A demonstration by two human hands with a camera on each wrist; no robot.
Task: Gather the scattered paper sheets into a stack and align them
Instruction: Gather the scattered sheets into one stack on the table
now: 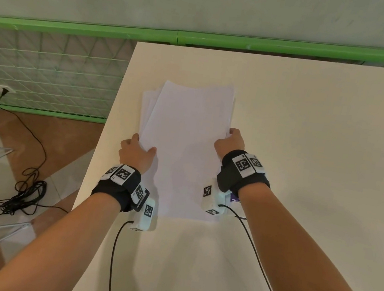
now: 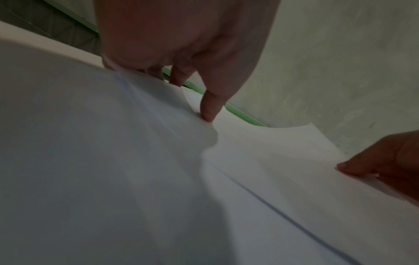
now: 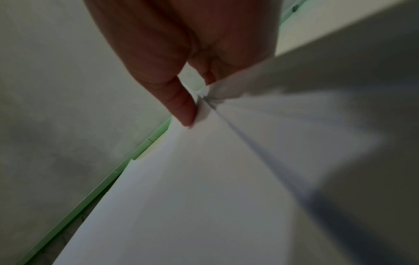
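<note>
We have the loose stack of white paper sheets (image 1: 183, 144) lying on the cream rectangular table (image 1: 298, 135), long axis running away from us. Left hand (image 1: 135, 153) grips the left long edge, thumb on top, fingers (image 2: 209, 107) curled onto the sheet edge. Right hand (image 1: 230, 143) pinches the right long edge, slightly farther up; its fingers (image 3: 183, 109) close on the sheets. The stack sits between both hands, neither clearly nearer. Lower sheets fan out at far left, so we judge alignment unfinished: squeezing inward across the short axis looks next. A purple-labelled item (image 1: 235, 198) peeks out beneath the right wrist.
</note>
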